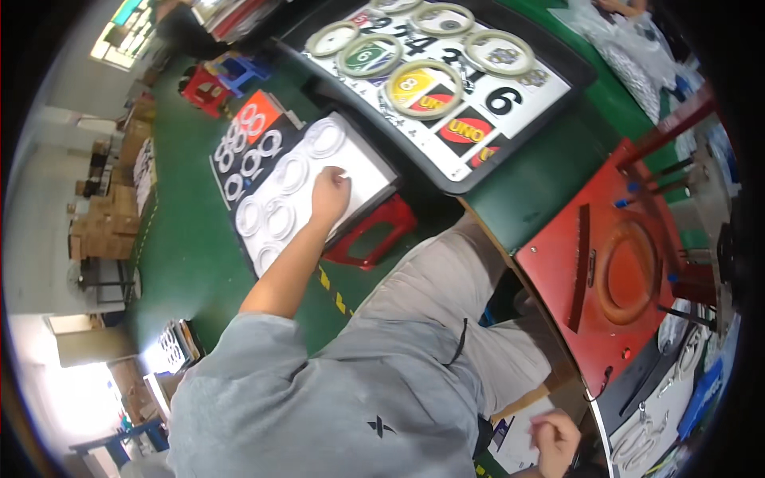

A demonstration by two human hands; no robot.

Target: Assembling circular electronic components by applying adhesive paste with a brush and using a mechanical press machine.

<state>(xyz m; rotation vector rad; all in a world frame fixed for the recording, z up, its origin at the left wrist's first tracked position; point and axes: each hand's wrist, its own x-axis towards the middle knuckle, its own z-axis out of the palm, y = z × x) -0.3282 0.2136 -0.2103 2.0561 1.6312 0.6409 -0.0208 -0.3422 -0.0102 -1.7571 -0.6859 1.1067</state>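
Observation:
My left hand is over a white sheet on a low stack to my left, fingers curled in. Whatever they may hold is hidden. White rings lie on the sheet beside and beyond this hand. At the lower right, my right hand is raised with bent fingers, near a white printed sheet. I cannot make out anything in it. Ahead, a black tray holds a printed white sheet with several cream rings lying on it.
A red press-like metal machine with a round raised part stands at my right. Under the left stack is a red stool. More rings lie on a black and orange board. Cardboard boxes line the far left. Clear plastic bags lie at upper right.

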